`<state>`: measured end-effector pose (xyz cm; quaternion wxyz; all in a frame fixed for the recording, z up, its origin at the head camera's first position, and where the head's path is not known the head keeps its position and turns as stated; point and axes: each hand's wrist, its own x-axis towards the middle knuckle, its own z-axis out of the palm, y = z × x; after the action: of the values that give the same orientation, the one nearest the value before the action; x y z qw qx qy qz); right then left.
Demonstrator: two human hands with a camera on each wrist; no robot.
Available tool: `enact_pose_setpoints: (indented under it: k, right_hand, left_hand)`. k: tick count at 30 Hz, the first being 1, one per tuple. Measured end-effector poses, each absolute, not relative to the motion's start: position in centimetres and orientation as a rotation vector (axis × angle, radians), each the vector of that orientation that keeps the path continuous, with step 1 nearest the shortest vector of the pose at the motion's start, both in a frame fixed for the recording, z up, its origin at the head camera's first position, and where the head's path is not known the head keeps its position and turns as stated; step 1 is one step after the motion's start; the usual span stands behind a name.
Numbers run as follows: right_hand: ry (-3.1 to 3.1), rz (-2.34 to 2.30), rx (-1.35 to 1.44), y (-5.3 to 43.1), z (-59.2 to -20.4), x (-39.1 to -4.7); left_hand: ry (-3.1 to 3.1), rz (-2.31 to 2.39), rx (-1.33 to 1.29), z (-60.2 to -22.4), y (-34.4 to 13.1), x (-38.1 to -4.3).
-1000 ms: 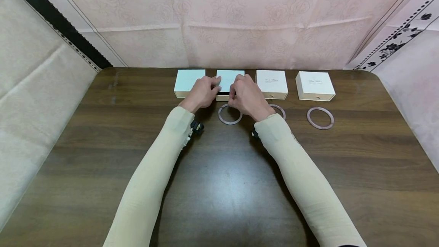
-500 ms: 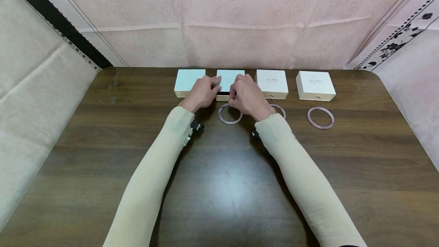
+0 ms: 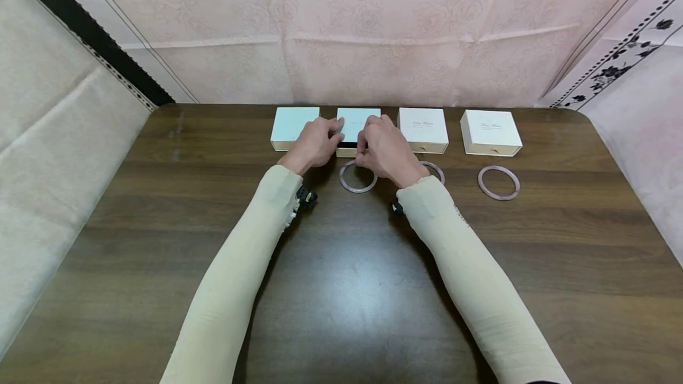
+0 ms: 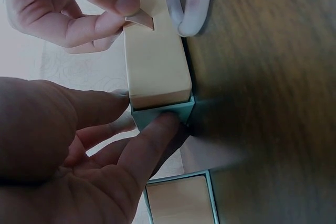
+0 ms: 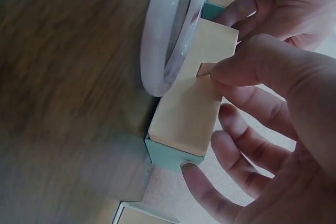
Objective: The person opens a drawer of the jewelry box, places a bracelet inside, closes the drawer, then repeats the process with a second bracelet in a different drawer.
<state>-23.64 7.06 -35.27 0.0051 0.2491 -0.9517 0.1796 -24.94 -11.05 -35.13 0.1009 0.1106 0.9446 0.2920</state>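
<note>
A teal-lidded drawer box (image 3: 354,123) stands second from the left in the row, its cream drawer (image 4: 157,61) pulled slightly out of the teal sleeve (image 4: 164,112). My left hand (image 3: 315,144) steadies that sleeve, thumb and fingers at its left end. From the other side my right hand (image 3: 386,150) pinches the small pull tab (image 5: 205,69) on the drawer front between thumb and forefinger. One of its other fingertips is at the sleeve's right end. Just in front of this box lies a pale lilac bangle (image 3: 358,191); my right hand partly hides another bangle (image 3: 436,170).
Another teal box (image 3: 290,125) stands to the left, two white-lidded boxes (image 3: 423,126) (image 3: 491,129) to the right. A third bangle (image 3: 500,198) lies before the rightmost box. Patterned cloth (image 3: 363,28) hangs behind the table's far edge.
</note>
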Motion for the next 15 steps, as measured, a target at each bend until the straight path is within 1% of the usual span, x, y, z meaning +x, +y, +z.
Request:
enact_pose_setpoints:
  k: [15]
  right_hand:
    - [-2.974,0.538,0.791,7.06,-35.18,-23.55]
  left_hand:
    - [2.811,0.877,0.341,-35.37,-10.95,-25.13]
